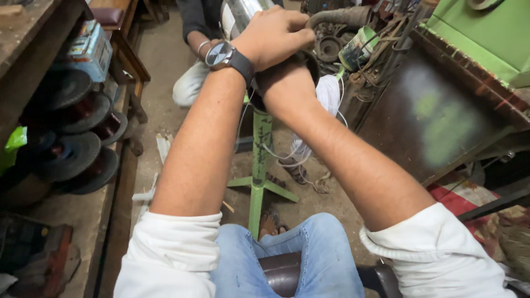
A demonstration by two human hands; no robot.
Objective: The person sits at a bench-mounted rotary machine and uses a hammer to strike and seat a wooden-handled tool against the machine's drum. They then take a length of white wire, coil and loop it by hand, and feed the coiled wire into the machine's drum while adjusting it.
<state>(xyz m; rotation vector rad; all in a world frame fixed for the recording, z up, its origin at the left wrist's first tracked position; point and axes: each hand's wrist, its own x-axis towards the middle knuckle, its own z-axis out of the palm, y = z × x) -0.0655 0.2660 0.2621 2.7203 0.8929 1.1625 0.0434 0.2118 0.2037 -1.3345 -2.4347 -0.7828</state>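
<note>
Head view: left hand (276,36) grips the steel motor housing (237,14) at upper centre; right hand (284,83), directly beneath, closes around its lower rim; long axis vertical on the green stand (259,160).

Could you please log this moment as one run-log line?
left hand: fist over metal cylinder | right hand: beneath it, grip hidden | green stand below | white cords hanging

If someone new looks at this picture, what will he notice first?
First, the two bare forearms meeting at top centre, where the left hand, with a wristwatch, closes over the right hand against a shiny metal cylinder. Below them stands a green metal stand; at the left, dark wire spools fill a shelf.
</note>
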